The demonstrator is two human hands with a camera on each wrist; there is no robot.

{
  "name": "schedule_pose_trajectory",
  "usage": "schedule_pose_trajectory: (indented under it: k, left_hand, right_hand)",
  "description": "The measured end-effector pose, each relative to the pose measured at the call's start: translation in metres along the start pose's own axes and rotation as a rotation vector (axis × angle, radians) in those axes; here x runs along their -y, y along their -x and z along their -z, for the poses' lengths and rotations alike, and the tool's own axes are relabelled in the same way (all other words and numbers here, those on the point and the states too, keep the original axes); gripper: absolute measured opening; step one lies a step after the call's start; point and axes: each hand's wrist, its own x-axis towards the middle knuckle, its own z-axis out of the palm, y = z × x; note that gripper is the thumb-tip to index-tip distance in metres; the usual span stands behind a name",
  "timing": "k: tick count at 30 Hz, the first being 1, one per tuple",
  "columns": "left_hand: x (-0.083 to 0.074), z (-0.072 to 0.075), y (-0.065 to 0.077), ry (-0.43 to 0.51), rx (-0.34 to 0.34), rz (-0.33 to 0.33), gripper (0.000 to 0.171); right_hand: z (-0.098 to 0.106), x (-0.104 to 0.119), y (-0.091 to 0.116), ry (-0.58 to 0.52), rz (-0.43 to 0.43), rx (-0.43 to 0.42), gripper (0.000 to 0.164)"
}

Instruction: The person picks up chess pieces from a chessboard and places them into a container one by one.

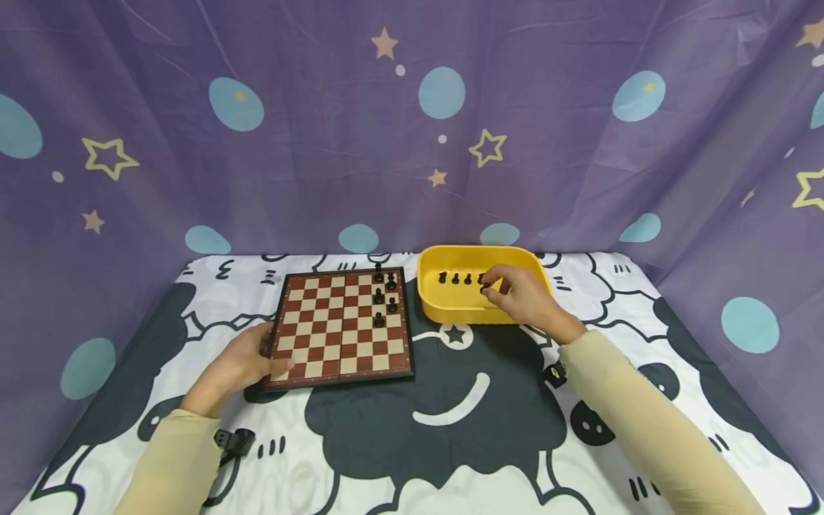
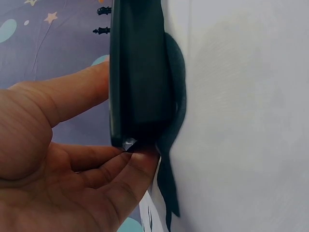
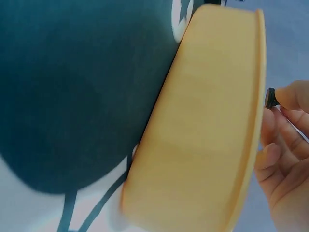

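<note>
My left hand (image 1: 241, 361) holds the left edge of a red-and-cream chessboard (image 1: 322, 322), thumb on top. In the left wrist view the fingers (image 2: 130, 179) lie against the dark side of the board (image 2: 145, 72). My right hand (image 1: 524, 297) is over a yellow basin (image 1: 450, 315) and pinches a black chess piece (image 3: 270, 98) between thumb and fingertips. Its base shows in the right wrist view; its kind is hidden. Several black chess pieces (image 1: 455, 278) stand in a row in the basin. On the board's right side stand several more black pieces (image 1: 378, 297).
Board and basin sit side by side at the back of a table covered by a cartoon-sheep cloth (image 1: 450, 429). A purple curtain (image 1: 360, 143) with stars and dots hangs behind them. The basin's wall (image 3: 203, 121) rises beside the right hand.
</note>
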Motion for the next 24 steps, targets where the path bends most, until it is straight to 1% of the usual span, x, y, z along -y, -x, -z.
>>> schedule_pose_trajectory:
  k: [6,12,19,24]
  left_hand:
    - [-0.001,0.0,0.0,0.012,-0.002,-0.003,0.087]
    - [-0.001,0.0,0.0,-0.003,0.006,0.014,0.091]
    - [0.0,-0.001,-0.001,-0.002,0.004,0.013,0.092]
    - [0.0,0.0,-0.001,0.0,0.004,0.009,0.09]
  right_hand:
    - [0.006,-0.016,-0.005,0.028,-0.075,0.011,0.017]
    - [0.007,-0.032,-0.014,0.067,-0.083,0.015,0.015]
    - [0.004,-0.043,-0.022,0.102,-0.161,0.058,0.014]
    - [0.002,-0.048,-0.027,0.113,-0.173,0.06,0.014]
